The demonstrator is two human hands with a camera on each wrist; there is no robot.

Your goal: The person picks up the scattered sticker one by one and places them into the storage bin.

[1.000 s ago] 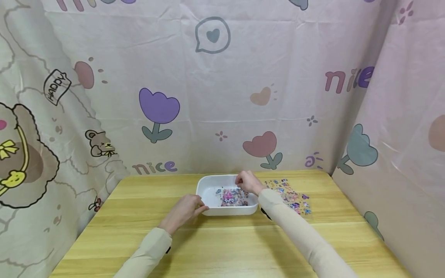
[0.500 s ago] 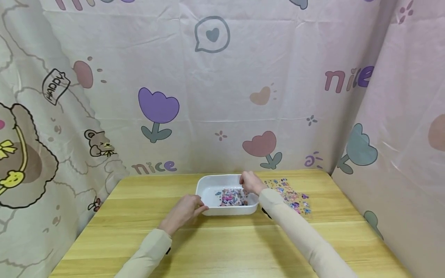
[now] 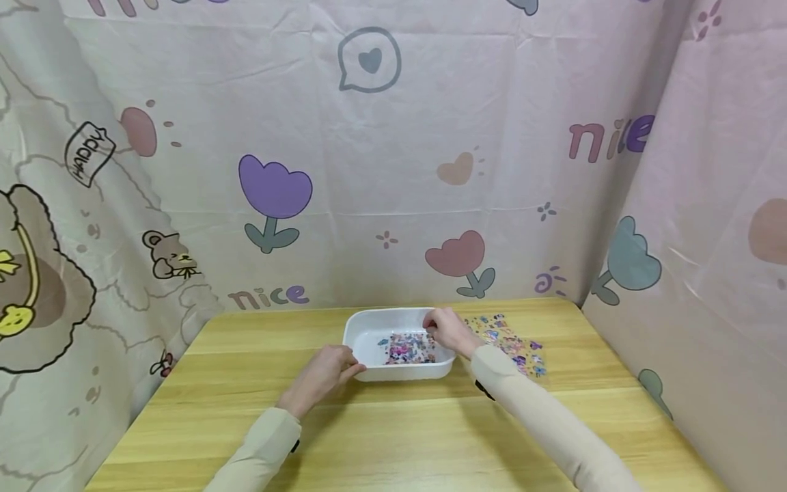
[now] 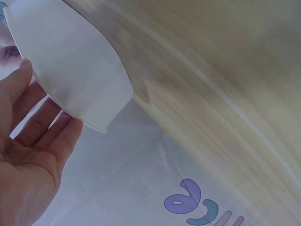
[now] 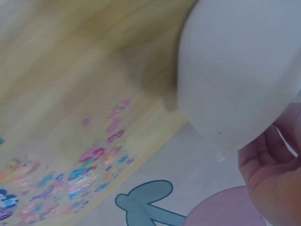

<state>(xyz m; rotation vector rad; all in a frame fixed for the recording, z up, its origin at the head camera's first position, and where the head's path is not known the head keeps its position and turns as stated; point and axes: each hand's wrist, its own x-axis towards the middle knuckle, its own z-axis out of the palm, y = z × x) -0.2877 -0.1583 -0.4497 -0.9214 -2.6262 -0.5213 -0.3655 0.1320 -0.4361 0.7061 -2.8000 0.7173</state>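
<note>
A white, rounded rectangular tray point(image 3: 399, 372) stands near the back of the wooden table. My left hand point(image 3: 321, 379) grips its front left corner, with thumb and fingers at the rim in the left wrist view. Inside lies a small patch of colourful stickers point(image 3: 408, 349), toward the right of the tray floor. My right hand point(image 3: 453, 333) reaches over the tray's right side with fingers bent down inside. Its fingertips are hidden behind the tray wall in the right wrist view point(image 5: 277, 174), so whether they pinch anything cannot be made out.
A clear sheet of colourful cartoon stickers point(image 3: 513, 347) lies flat on the table point(image 3: 393, 437), right of the tray and partly behind my right forearm. Printed curtains point(image 3: 369, 157) rise behind the table and along both sides.
The right hand has shifted slightly along the tray's right side, and its forearm has swung a little. My left hand keeps its grip on the corner. The whole head view has drifted slightly.
</note>
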